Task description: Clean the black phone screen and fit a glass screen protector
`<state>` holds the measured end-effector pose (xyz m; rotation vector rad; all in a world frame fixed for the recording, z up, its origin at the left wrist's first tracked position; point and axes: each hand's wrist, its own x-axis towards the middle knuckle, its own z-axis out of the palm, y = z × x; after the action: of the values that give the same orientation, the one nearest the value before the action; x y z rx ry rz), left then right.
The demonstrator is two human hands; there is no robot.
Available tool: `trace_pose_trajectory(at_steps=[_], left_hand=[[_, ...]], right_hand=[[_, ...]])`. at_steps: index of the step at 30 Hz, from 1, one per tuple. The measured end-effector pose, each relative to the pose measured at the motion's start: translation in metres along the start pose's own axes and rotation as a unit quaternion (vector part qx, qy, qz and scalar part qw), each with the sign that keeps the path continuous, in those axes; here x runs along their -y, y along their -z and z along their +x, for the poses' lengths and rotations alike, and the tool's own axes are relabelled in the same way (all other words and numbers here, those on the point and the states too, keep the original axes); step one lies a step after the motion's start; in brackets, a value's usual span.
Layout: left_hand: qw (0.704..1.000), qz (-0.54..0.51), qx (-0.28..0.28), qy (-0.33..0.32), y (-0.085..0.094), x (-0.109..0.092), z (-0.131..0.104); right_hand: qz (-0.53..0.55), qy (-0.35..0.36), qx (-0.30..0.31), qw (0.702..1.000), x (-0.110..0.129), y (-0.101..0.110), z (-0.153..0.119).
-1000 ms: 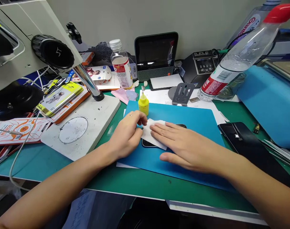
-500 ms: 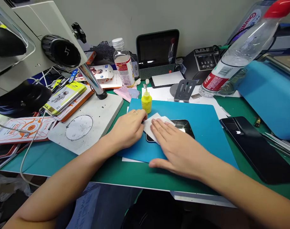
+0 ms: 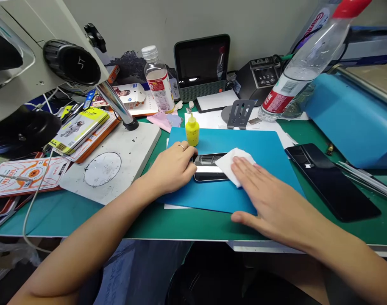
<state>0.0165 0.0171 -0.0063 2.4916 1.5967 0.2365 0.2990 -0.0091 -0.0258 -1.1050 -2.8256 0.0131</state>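
Observation:
A phone lies on the blue mat, its face part dark and part bright with reflections. My left hand is closed at the phone's left end, fingers curled against its edge; a ring shows on one finger. Under the flat fingers of my right hand is a white wipe, pressed over the phone's right end and hiding it. The right thumb is stretched away from the wipe. Just behind my left hand a small yellow bottle with a pointed tip stands upright.
A microscope stand fills the left, with stacked boxes beside it. Behind the mat are a drink bottle, a screen device and a grey holder. A tilted water bottle and a dark panel are on the right.
My right hand has slid the wipe rightward along the phone, uncovering its left and middle part. My left hand stays at the phone's left end. The camera view has shifted slightly.

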Motion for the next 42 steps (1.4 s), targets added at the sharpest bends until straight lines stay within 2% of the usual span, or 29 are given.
trace_pose_trajectory(at_steps=[3, 6, 8, 11, 13, 15, 20, 23, 37, 42], left_hand=[[0.998, 0.02, 0.031, -0.047, 0.006, 0.001, -0.002], [0.996, 0.021, 0.04, -0.082, 0.01, 0.004, -0.005], [0.996, 0.013, 0.037, -0.079, 0.01, 0.006, -0.005], [0.996, -0.005, 0.042, -0.076, 0.008, 0.011, -0.005], [0.995, -0.02, 0.047, -0.086, 0.007, 0.013, -0.003], [0.994, -0.027, 0.051, -0.095, 0.007, 0.015, -0.002], [0.995, -0.014, 0.059, -0.081, 0.007, 0.013, 0.0], [0.996, -0.019, 0.058, -0.072, 0.007, 0.012, 0.0], [0.996, -0.025, 0.07, -0.055, 0.008, 0.011, 0.001], [0.996, 0.012, 0.059, -0.072, 0.008, 0.009, 0.0]], right_hand=[[0.006, -0.057, 0.014, 0.998, 0.0, -0.002, 0.008], [0.025, -0.102, 0.035, 0.994, 0.016, -0.002, 0.031], [0.044, -0.099, 0.034, 0.994, 0.032, -0.002, 0.047], [0.066, -0.057, 0.026, 0.996, 0.052, -0.002, 0.06], [0.069, -0.013, 0.03, 0.997, 0.056, -0.001, 0.054], [0.062, 0.016, 0.035, 0.997, 0.051, 0.001, 0.038], [0.009, -0.014, 0.001, 1.0, 0.021, 0.003, -0.018], [-0.01, -0.025, -0.004, 1.0, 0.013, 0.005, -0.035], [-0.018, -0.067, -0.015, 0.998, 0.018, 0.008, -0.035], [-0.008, -0.064, -0.013, 0.998, 0.015, 0.015, -0.031]])
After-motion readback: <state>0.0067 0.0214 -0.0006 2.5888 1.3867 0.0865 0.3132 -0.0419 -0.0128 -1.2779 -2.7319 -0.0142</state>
